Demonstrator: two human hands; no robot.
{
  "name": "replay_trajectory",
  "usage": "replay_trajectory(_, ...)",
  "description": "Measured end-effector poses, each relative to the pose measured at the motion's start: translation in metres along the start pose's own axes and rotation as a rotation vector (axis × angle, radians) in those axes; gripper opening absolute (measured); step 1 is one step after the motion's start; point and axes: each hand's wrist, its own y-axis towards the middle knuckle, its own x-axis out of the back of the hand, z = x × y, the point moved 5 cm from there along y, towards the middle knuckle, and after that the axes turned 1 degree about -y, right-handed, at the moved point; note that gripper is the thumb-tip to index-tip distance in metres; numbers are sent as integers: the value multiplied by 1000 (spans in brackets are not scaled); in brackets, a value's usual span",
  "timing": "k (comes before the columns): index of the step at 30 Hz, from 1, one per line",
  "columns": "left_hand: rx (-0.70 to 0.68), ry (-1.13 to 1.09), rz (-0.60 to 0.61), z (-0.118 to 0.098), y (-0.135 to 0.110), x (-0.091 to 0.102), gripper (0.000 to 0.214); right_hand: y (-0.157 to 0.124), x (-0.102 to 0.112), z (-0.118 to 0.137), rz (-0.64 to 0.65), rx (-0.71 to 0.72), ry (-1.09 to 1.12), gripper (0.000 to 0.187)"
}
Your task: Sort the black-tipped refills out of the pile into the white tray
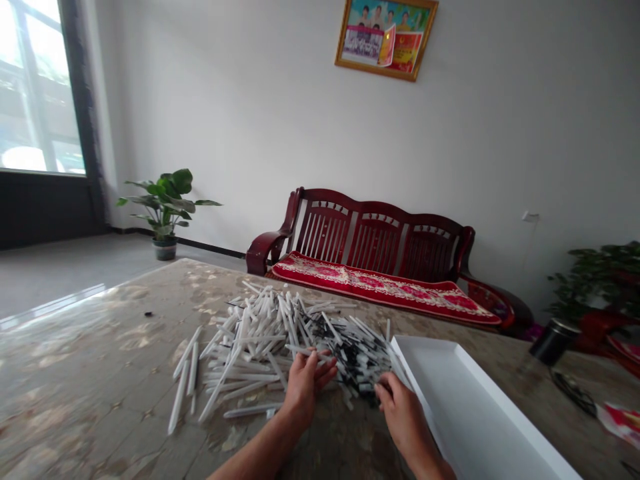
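Observation:
A big heap of slim white tubes (250, 360), like pen barrels, lies on the table. Beside it on the right spreads a heap of smaller black and translucent pieces (357, 353), which look like pen caps. My left hand (303, 387) is between the two heaps, palm partly up, with one white tube pinched between thumb and fingers. At the right edge of the dark pieces, my right hand (403, 410) has its fingers curled together; what they grip, if anything, is too small to make out. A few tubes (185, 380) lie apart on the left.
A shallow white box (480, 407) stands right of my right hand. Farther right are a black cylinder (555, 340), a dark cable (573, 392) and a red-and-white packet (623, 423). A wooden bench (380, 233) with a red cover stands behind the patterned table (110, 360).

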Motion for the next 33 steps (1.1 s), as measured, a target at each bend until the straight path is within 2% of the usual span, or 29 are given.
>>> replay_trajectory(6, -10, -21, 16, -2, -2, 0, 14, -13, -7, -3, -6, -14, 19, 20)
replay_trajectory(17, -7, -13, 17, -2, -1, 1, 18, -15, -9, -2, -27, 12, -10, 18)
replay_trajectory(24, -46, 64, 80, 0, 2, 2, 30, -16, -5, 3, -57, 64, -142, 14)
replay_trajectory(29, -137, 222, 163, 0, 3, 1, 41, -16, 1, 15, -103, 168, -302, 13)
replay_trajectory(33, -111, 255, 193, 4, 0, -2, 42, -13, 3, 32, -68, 164, -208, 14)
